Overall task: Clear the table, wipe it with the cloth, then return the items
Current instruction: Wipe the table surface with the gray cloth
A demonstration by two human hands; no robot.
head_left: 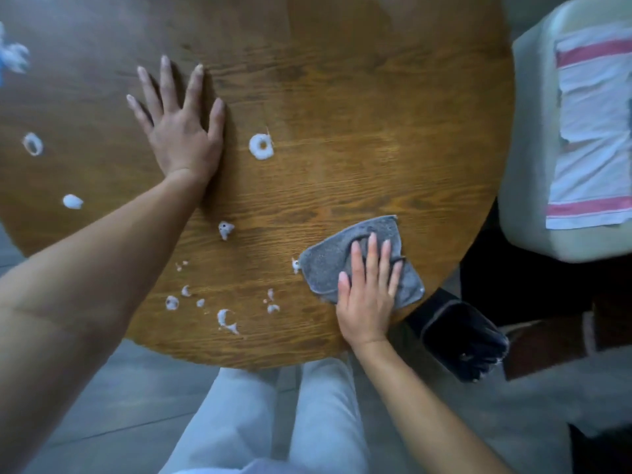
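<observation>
- The right hand (367,295) lies flat on the grey cloth (355,260), fingers straight and close together, pressing it to the table (342,114) near the front right edge.
- The left hand (181,128) rests palm down further in — fingers spread wide, holding nothing.
- White foam blobs (261,147) dot the wood between and left of the hands; one small blob touches the cloth's left edge.
- Off the right edge stands a pale chair (526,165) with a striped towel (595,131) on it; a dark bag (461,340) sits below the table's rim.
</observation>
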